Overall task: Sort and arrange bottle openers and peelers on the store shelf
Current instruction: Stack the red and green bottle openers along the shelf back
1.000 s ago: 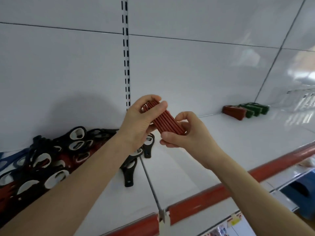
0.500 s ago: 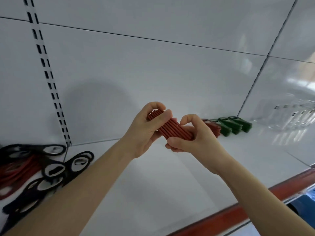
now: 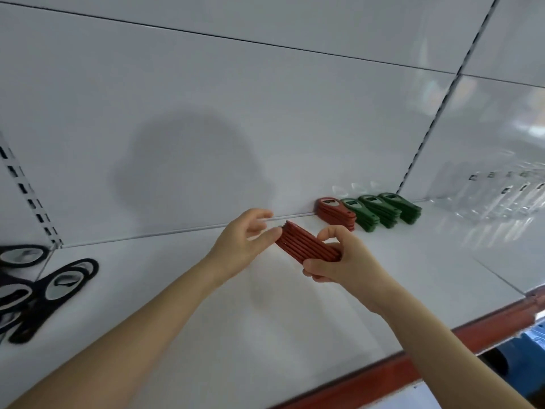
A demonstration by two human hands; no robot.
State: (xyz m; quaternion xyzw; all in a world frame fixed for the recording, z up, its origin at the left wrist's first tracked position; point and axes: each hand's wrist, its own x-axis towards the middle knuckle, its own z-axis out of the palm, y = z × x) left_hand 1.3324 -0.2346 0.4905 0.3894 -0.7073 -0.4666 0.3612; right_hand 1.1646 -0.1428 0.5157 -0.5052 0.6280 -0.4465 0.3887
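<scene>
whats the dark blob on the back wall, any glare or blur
Head view: a soft shadow on the back panel; glare washes out the clear items at right; the panel seams run slanted, not level; the red stack is fairly sharp.

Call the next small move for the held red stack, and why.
Probably set it on the shelf just left of the shelved red stack, by colour: the right hand grips the held stack, the left hand touches its end, and green stacks fill the other side.
</scene>
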